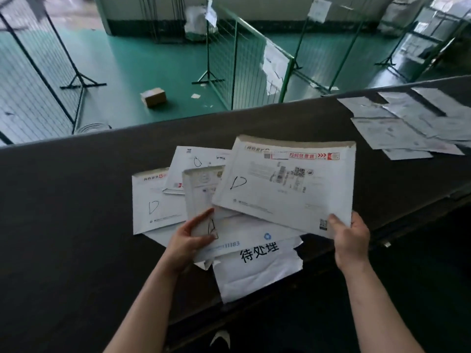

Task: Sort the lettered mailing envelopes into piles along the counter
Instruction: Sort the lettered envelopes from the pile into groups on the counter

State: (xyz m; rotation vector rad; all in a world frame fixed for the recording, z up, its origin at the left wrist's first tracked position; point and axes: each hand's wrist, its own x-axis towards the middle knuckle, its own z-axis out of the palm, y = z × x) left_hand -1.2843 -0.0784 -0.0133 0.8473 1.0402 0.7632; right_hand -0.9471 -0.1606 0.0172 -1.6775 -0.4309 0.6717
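Note:
A pile of white mailing envelopes marked "D" (155, 200) lies on the dark counter (63, 212) in front of me. My right hand (350, 238) pinches the near right corner of a large white envelope marked "D" (285, 184), held over the pile. My left hand (190, 238) grips a smaller envelope (201, 200) with a handwritten letter near my thumb. Under both lies a torn white mailer with printed black characters (257, 268). A second spread of white envelopes (407, 123) lies on the counter at the far right.
Beyond the counter's far edge is a green floor (142, 62) with wire-mesh partition frames (244, 64) on stands. A small cardboard box (153, 97) sits on that floor. My shoe (221, 338) shows below the counter's near edge.

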